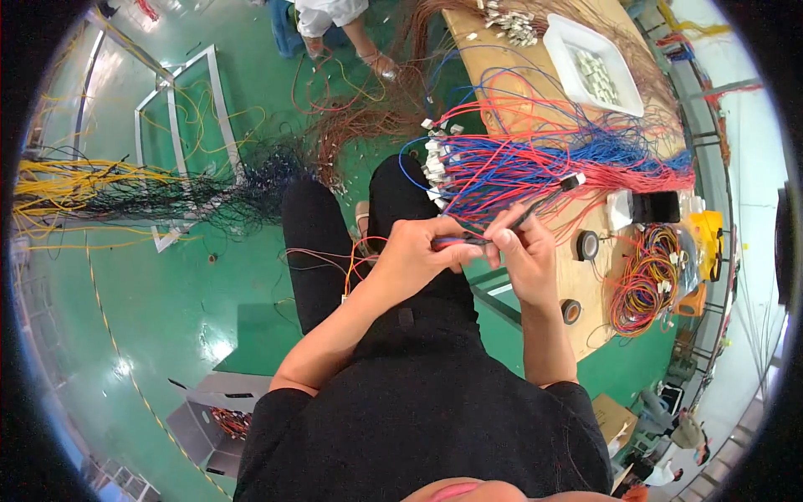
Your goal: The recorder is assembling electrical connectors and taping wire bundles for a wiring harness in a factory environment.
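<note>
My left hand (422, 251) and my right hand (529, 255) meet above my lap, both closed on one wire harness (462, 240). Red and dark wires show between the fingers. From my right hand a black wrapped stretch runs up to a black and white connector (573, 181). Thin red, yellow and dark wires (351, 259) trail below my left hand, with a small white connector (345, 297) at their end. Just beyond my hands lies a thick bundle of red and blue wires (535, 163) with white connectors (435, 163) on the wooden table (502, 71).
Black tape rolls (587, 245) and a coil of coloured wires (644, 280) lie at the right. A white bin (556, 54) of connectors stands farther back. Yellow and black wires (100, 188) hang over a metal frame (209, 92) at left. Another person's legs (360, 38) show ahead.
</note>
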The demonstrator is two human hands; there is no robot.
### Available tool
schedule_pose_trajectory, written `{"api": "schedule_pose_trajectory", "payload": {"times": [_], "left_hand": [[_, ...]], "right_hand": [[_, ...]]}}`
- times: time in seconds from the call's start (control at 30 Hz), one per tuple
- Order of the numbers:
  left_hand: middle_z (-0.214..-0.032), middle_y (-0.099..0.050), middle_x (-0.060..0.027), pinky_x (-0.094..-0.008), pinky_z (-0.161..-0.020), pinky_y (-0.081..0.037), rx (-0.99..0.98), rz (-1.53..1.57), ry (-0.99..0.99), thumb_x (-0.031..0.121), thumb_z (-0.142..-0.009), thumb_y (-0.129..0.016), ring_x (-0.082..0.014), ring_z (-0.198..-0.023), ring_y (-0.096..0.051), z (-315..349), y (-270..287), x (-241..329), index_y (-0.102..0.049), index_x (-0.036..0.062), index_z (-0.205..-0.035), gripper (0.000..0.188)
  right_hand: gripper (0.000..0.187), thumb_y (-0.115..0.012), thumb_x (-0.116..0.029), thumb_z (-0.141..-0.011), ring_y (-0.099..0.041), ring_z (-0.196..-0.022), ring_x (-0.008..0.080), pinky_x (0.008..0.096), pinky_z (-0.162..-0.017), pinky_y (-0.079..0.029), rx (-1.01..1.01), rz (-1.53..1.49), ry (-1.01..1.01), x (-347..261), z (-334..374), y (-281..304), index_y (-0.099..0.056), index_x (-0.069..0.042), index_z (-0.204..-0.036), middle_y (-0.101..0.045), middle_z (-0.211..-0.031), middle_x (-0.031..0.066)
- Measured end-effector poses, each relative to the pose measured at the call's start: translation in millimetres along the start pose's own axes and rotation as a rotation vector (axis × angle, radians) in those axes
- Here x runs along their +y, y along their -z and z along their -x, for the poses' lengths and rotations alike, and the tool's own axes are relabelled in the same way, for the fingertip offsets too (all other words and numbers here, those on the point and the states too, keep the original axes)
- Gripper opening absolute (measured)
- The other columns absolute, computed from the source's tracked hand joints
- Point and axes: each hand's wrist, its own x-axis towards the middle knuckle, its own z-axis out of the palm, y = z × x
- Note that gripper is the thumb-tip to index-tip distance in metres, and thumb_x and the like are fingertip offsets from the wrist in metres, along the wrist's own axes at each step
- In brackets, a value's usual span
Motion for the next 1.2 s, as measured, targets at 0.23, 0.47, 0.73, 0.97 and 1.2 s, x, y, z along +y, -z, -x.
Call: {"api": "schedule_pose_trajectory", "payload": {"times": [0.23,0.47,0.73,0.97,1.2], "left_hand": [[-0.08,-0.069,-0.0085,-0.0241,-0.059,-0.052,-0.23,0.531,0.075,0.017,-0.088,-0.064,-0.0139,-0.069,-0.066,-3.4,9.0,-9.2,-0.066,0.0014,-0.093,0.016],[-0.08,-0.069,-0.0115,-0.0264,-0.057,-0.054,-0.049,0.284,0.101,0.019,-0.092,-0.06,-0.0177,-0.068,-0.068,-3.8,2.4,0.7,-0.065,-0.0009,-0.096,0.021],[-0.079,-0.066,-0.0087,-0.0272,-0.052,-0.05,0.288,-0.47,-0.728,0.007,-0.073,-0.075,-0.0194,-0.061,-0.064,4.8,-17.6,-14.3,-0.064,-0.0004,-0.094,0.024],[-0.079,-0.063,-0.0068,-0.0283,-0.054,-0.049,0.523,-0.576,-0.668,0.005,-0.085,-0.062,-0.0192,-0.061,-0.062,28.1,16.3,-49.1,-0.061,0.0003,-0.087,0.005],[-0.062,-0.031,0.0041,-0.0232,-0.045,-0.026,0.883,0.894,-0.336,0.028,-0.1,-0.043,-0.0074,-0.051,-0.026,83.6,104.2,-37.4,-0.052,0.0048,-0.089,0.027]], "right_hand": [[0.011,-0.058,-0.01,-0.091,-0.05,-0.058,0.0082,0.0209,-0.054,-0.04,-0.031,0.065,0.029,2.4,-1.5,9.5,-0.055,0.0,-0.087,-0.054,-0.069,0.0032],[0.017,-0.059,-0.017,-0.091,-0.047,-0.053,0.008,0.0215,-0.049,-0.038,-0.078,0.148,-0.112,-3.6,-7.3,14.9,-0.054,-0.002,-0.085,-0.054,-0.069,0.0039],[0.014,-0.064,-0.01,-0.088,-0.045,-0.047,0.0042,0.0194,-0.044,-0.034,0.202,0.196,-0.195,-2.2,-9.4,-8.7,-0.053,-0.004,-0.079,-0.053,-0.061,-0.0007],[0.015,-0.061,-0.007,-0.087,-0.056,-0.07,0.0084,0.0226,-0.065,-0.047,0.019,0.192,-0.062,18.5,3.4,-21.2,-0.058,0.0,-0.101,-0.059,-0.082,0.0031],[0.036,-0.045,-0.031,-0.099,-0.06,-0.074,0.0129,0.0251,-0.066,-0.051,-0.067,-0.015,-0.362,102.9,11.3,-18.9,-0.058,0.002,-0.106,-0.062,-0.09,0.0085]]}}
